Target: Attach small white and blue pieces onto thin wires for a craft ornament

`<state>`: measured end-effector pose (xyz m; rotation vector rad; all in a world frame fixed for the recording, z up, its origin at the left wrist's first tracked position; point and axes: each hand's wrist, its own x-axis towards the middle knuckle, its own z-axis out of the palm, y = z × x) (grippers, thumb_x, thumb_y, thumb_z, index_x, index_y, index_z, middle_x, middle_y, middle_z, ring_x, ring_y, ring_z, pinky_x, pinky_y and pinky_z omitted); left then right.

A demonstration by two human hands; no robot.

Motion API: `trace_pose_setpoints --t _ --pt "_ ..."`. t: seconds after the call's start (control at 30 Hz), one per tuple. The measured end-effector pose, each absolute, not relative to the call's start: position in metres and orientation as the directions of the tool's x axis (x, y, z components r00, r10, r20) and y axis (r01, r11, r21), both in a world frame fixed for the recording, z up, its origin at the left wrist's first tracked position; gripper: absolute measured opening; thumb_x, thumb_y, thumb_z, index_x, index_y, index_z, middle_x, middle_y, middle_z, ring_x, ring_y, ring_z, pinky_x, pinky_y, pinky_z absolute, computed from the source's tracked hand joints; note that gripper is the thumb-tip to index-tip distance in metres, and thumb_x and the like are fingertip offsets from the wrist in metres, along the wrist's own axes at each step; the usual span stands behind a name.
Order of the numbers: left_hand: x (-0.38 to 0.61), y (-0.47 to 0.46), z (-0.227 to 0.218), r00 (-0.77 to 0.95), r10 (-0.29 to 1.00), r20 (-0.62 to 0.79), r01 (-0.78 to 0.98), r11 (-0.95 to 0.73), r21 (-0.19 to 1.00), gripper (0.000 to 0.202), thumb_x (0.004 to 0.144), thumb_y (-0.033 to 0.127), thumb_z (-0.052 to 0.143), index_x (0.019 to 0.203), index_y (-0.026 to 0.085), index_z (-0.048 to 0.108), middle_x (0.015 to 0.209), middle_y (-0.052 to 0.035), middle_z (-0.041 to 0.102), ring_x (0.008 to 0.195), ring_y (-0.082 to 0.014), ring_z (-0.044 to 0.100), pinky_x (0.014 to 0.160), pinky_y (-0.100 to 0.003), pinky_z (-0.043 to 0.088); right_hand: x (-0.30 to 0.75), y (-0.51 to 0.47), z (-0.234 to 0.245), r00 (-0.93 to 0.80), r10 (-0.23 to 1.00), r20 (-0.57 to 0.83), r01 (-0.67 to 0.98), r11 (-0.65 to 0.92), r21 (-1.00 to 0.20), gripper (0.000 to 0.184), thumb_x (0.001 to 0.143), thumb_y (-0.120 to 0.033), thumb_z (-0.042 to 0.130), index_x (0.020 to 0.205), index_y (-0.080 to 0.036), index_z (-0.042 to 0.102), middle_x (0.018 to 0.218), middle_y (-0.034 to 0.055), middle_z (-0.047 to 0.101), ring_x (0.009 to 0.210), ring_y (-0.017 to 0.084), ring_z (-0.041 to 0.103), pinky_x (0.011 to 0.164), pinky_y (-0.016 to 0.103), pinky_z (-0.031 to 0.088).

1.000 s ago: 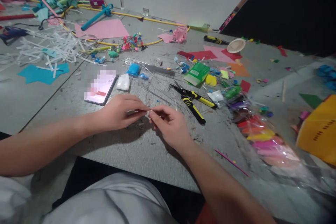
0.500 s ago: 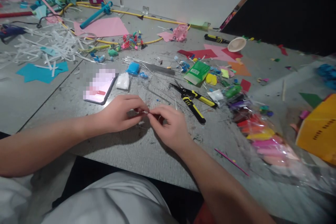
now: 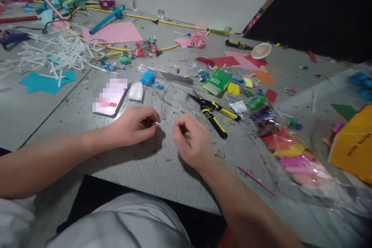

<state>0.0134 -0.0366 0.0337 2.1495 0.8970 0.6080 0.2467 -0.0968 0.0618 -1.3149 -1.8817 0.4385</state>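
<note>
My left hand [image 3: 132, 126] rests low over the grey board [image 3: 151, 166], fingers pinched on a small white piece [image 3: 156, 123] that sticks out at the fingertips. My right hand [image 3: 193, 141] is a short way to its right, fingers curled in; whether anything is in them is hidden and slightly blurred. The two hands are apart. Yellow-and-black pliers [image 3: 213, 111] lie just beyond my right hand. A phone [image 3: 111, 97] lies beyond my left hand, with a white lump [image 3: 136, 91] and a blue lump [image 3: 148, 77] next to it.
A clear bag of coloured clay sticks [image 3: 287, 151] lies at right, a yellow box [image 3: 353, 145] at far right. A green packet [image 3: 217, 81], thin metal wires [image 3: 171, 77], paper scraps, white paper strips [image 3: 58, 52] and a pink sheet [image 3: 112, 31] litter the floor beyond.
My hands were joined at the fingertips on the small white piece; now they have pulled apart, the left keeping the piece and the right drawing back to the right.
</note>
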Motion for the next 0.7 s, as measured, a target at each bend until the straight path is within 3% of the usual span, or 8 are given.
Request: trace_pose_setpoints --t 0.1,0.2,0.37,0.5,0.6,0.7 --pt "0.009 -0.023 0.027 0.607 0.782 0.144 0.491 -0.512 0.705 0.012 0.112 0.024 0.074 0.112 0.019 0.084 0.096 -0.0058 0.087 0.084 -0.0198 0.076 0.081 -0.031 0.058 0.253 -0.096 0.064 -0.061 0.915 0.398 0.629 0.345 -0.697 0.025 0.090 -0.025 0.038 0.066 -0.019 0.045 0.059 -0.0030 0.045 0.055 0.011 0.045 0.057 0.024 0.037" --pt "0.005 -0.004 0.016 0.572 0.804 0.165 0.560 -0.529 0.638 0.015 0.114 0.030 0.077 0.109 0.022 0.089 0.093 -0.0071 0.088 0.082 -0.0233 0.078 0.077 -0.034 0.056 0.255 -0.094 0.063 -0.104 0.923 0.370 0.643 0.346 -0.683 0.029 0.092 -0.030 0.041 0.067 -0.018 0.051 0.059 -0.0018 0.050 0.057 0.012 0.049 0.057 0.025 0.038" --pt "0.001 0.015 0.002 0.588 0.786 0.191 0.554 -0.563 0.613 0.022 0.115 0.036 0.078 0.110 0.025 0.097 0.099 -0.0105 0.094 0.088 -0.0281 0.084 0.081 -0.038 0.062 0.249 -0.091 0.054 -0.147 0.936 0.320 0.598 0.342 -0.725 0.014 0.086 -0.028 0.056 0.081 -0.020 0.065 0.070 -0.0005 0.065 0.064 0.012 0.059 0.060 0.024 0.044" --pt "0.000 0.018 -0.002 0.607 0.761 0.229 0.555 -0.611 0.564 0.023 0.115 0.036 0.079 0.114 0.023 0.097 0.104 -0.0115 0.092 0.093 -0.0279 0.082 0.090 -0.039 0.066 0.248 -0.091 0.047 -0.127 0.951 0.281 0.562 0.302 -0.770 0.012 0.078 -0.032 0.068 0.071 -0.022 0.067 0.064 -0.0024 0.067 0.058 0.012 0.060 0.054 0.022 0.044" --pt "0.000 0.015 -0.002 0.553 0.799 0.235 0.606 -0.580 0.545 0.022 0.113 0.035 0.085 0.126 0.021 0.095 0.109 -0.0101 0.087 0.088 -0.0248 0.078 0.091 -0.039 0.068 0.249 -0.092 0.047 -0.183 0.935 0.305 0.582 0.353 -0.733 0.015 0.084 -0.031 0.061 0.073 -0.022 0.068 0.063 -0.0017 0.067 0.060 0.013 0.062 0.059 0.024 0.046" --pt "0.002 0.008 0.007 0.528 0.817 0.233 0.599 -0.552 0.580 0.029 0.115 0.037 0.088 0.135 0.017 0.092 0.116 -0.0104 0.084 0.089 -0.0226 0.078 0.094 -0.038 0.069 0.250 -0.092 0.051 -0.202 0.921 0.332 0.587 0.385 -0.712 0.019 0.091 -0.025 0.048 0.090 -0.021 0.067 0.076 0.0015 0.070 0.065 0.013 0.064 0.064 0.026 0.050"
